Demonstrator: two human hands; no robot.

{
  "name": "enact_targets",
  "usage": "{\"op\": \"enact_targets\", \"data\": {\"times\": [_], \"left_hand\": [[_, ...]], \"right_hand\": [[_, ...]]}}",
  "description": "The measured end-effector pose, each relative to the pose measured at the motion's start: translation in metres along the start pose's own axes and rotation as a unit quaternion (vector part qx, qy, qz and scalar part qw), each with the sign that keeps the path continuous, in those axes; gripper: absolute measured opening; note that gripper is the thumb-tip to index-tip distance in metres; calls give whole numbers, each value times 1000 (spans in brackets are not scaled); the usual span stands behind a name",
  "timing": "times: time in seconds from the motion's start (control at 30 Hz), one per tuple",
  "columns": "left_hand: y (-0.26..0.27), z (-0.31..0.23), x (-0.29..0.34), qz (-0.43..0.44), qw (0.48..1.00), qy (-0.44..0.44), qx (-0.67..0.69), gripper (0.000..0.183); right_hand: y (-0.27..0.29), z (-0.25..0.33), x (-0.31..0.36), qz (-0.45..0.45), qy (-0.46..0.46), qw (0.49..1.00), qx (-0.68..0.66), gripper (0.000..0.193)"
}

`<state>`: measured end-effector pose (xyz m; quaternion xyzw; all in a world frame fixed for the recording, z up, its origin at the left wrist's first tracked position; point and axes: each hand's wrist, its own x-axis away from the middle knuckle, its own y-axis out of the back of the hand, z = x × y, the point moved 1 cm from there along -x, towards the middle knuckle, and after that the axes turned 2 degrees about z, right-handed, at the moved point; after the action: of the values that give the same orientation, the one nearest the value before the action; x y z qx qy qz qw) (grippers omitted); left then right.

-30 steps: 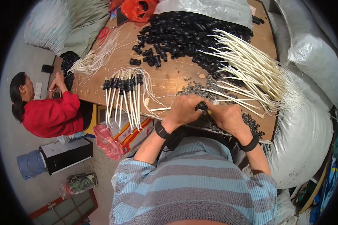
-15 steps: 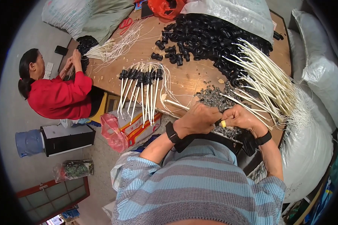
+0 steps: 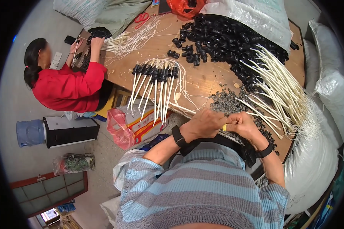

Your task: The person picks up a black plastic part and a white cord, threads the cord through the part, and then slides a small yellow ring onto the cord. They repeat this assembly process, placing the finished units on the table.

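Note:
My left hand is closed, with a white sleeved wire running into it from the left along the table's near edge. Fingertips of my right hand are pinched together right beside it, yellow tape wrapped round the thumb. Whatever lies between the right fingers is hidden. Both hands are just above the near edge, by a spread of small dark grey pieces. To the left, a row of black sockets with white sleeved wires hangs over the edge.
A heap of black sockets spills from a white sack. A bundle of white sleeved wires lies at right. Across the table's left end, a person in a red top handles white wires. Red scissors lie at the back.
The view has shifted, so the table sits farther right and slightly higher. A small dark piece seen at my right fingertips is now hidden, and my hands are closer together. The co-worker's hands have moved apart.

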<state>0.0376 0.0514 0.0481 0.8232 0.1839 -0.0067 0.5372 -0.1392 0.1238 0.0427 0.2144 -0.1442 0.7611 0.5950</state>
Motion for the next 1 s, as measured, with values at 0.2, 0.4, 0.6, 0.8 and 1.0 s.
{"op": "enact_targets", "data": {"times": [0.2,0.4,0.6,0.8,1.0], "left_hand": [[11,23,18,-96,995,36,3,25],[70,92,50,-292,929,190,-124,18],[87,170,87,-297,842,382,-237,28],[66,140,20,-249,933,235,-110,45],[28,170,-40,-227,932,260,-105,41]], "right_hand": [[-22,30,-20,-76,105,981,146,10],[11,65,-18,-379,364,806,271,24],[-18,40,-19,-273,290,841,367,34],[4,-10,-2,-297,210,897,251,28],[53,-32,53,-438,59,793,420,21]]}}
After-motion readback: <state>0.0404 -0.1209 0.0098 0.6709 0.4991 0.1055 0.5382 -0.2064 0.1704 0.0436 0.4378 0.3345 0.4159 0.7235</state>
